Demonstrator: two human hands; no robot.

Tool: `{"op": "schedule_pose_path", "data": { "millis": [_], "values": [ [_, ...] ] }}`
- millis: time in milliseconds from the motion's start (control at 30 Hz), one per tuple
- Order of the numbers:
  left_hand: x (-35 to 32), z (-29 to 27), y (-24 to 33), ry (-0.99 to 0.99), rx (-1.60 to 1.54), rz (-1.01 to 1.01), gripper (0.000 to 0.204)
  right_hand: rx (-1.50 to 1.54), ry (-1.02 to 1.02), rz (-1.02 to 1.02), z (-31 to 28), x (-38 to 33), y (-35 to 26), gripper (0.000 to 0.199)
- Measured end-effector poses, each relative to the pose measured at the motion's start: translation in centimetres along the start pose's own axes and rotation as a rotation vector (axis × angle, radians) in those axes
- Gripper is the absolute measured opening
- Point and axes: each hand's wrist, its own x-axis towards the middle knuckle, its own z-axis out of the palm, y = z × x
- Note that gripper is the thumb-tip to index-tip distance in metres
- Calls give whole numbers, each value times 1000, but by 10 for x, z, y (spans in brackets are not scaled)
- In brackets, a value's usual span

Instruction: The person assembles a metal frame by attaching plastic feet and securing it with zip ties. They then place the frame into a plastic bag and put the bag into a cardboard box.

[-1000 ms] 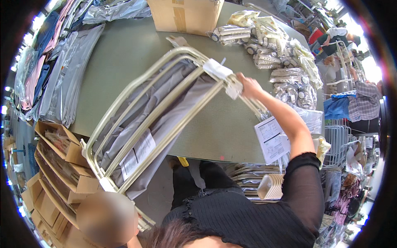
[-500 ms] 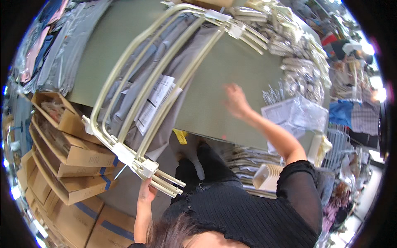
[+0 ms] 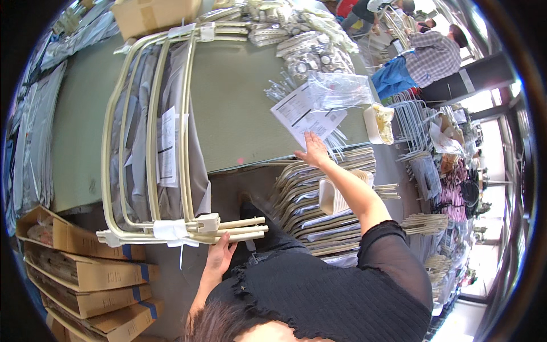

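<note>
A bundle of cream bent-tube frames (image 3: 155, 131) lies on the left part of the table, its near end jutting past the edge. White wrapping and a tie hold the tubes together, with grey fabric (image 3: 196, 176) and a printed sheet (image 3: 167, 145) between them. My left hand (image 3: 219, 259) grips the tube ends at the near right corner of the bundle. Over the table's front edge, my right hand (image 3: 315, 151) has its fingers stretched out, at the near corner of a stack of printed papers (image 3: 299, 114). White cable ties (image 3: 336, 139) stick out beside the papers.
Clear plastic bags (image 3: 339, 88) and bagged metal parts (image 3: 319, 51) cover the table's far right. More tube frames (image 3: 296, 199) are stacked below the edge, with cream plastic trays (image 3: 333, 196) on top. Open cardboard boxes (image 3: 91, 273) stand at lower left. Another person (image 3: 430, 54) is at upper right.
The view has turned toward the right. My right hand has moved from over the bare tabletop to the papers near the front edge. My left hand stays at the tube ends.
</note>
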Motion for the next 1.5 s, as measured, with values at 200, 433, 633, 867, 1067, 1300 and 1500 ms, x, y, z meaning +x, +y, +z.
{"op": "schedule_pose_path", "data": {
  "millis": [200,433,633,867,1067,1300,1500],
  "values": [
    [-66,-39,62,-83,677,-284,47,-48,43,-86,17,-5,26,94],
    [-126,-36,186,545,1109,-542,25,-70,108,-204,10,-7,49,80],
    [-93,6,222,664,1271,40,24,-8,68,-206,6,5,50,79],
    [-122,30,223,689,1344,297,17,38,252,-399,30,15,80,72],
    [-160,-66,289,1051,1346,828,21,330,339,-590,-54,3,-102,50],
    [-120,-189,520,1354,1480,1078,18,470,290,-849,-90,-55,-306,39],
    [-61,-244,646,1610,1754,720,35,403,239,-564,-66,-93,-389,33]
  ]
}}
